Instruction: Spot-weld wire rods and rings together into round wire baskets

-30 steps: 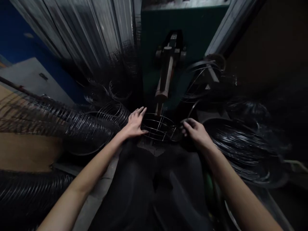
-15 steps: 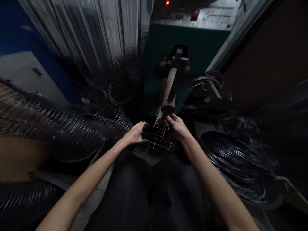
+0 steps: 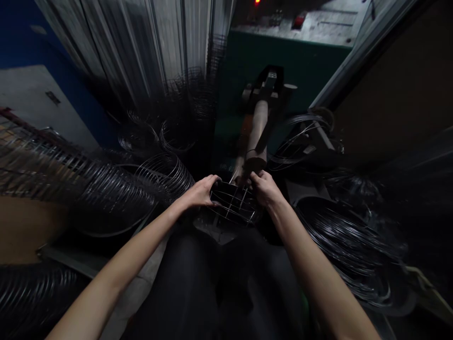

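Observation:
A small wire frame (image 3: 233,204), a ring with crossing wires, lies under the brown electrode arm (image 3: 257,137) of a green welding machine (image 3: 286,61). My left hand (image 3: 198,193) grips the frame's left rim with curled fingers. My right hand (image 3: 264,188) is closed on the frame's far right rim, right at the foot of the electrode arm. Both forearms reach in from below over my dark trousers.
Long rows of stacked wire rings (image 3: 88,189) stretch to the left. A pile of dark wire hoops (image 3: 350,245) fills a tray at the right. More wire parts (image 3: 300,137) sit beside the machine. Corrugated metal wall (image 3: 148,47) stands behind.
My right hand moved from the frame's right side to its far rim by the electrode. My left hand went from lying flat to gripping the rim. The view tilted up.

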The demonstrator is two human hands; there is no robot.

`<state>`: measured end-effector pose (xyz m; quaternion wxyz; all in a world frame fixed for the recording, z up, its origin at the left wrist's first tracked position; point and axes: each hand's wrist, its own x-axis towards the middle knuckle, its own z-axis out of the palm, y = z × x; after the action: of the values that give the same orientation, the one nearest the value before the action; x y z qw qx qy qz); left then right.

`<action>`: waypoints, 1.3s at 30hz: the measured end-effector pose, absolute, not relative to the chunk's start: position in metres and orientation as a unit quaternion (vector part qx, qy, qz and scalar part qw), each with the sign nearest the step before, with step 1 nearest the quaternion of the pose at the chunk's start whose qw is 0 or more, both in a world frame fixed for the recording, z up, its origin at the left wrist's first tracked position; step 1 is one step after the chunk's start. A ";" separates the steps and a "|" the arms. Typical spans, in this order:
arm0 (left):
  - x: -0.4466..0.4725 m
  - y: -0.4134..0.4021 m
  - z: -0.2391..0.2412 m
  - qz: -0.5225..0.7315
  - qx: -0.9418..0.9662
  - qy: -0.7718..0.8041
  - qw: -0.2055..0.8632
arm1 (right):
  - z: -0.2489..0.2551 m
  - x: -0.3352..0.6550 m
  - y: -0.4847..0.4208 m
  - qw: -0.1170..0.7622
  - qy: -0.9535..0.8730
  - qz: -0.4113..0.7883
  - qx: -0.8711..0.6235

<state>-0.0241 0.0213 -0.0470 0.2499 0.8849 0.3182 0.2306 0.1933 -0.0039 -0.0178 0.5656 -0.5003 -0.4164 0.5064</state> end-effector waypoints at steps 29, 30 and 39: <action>-0.025 0.016 -0.044 0.168 0.930 0.281 0.169 | 0.012 0.209 0.016 0.565 -0.281 0.522 -0.574; -0.026 0.007 -0.046 0.165 0.932 0.283 0.153 | 0.016 0.211 0.009 0.548 -0.282 0.528 -0.584; -0.033 -0.090 -0.086 0.105 0.965 0.235 0.044 | -0.021 0.224 -0.096 0.436 -0.393 0.466 -0.662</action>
<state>-0.0329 -0.0902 -0.0857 0.0435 0.9652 0.2352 0.1054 0.2236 -0.0960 -0.0211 0.4360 -0.6621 -0.3928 0.4661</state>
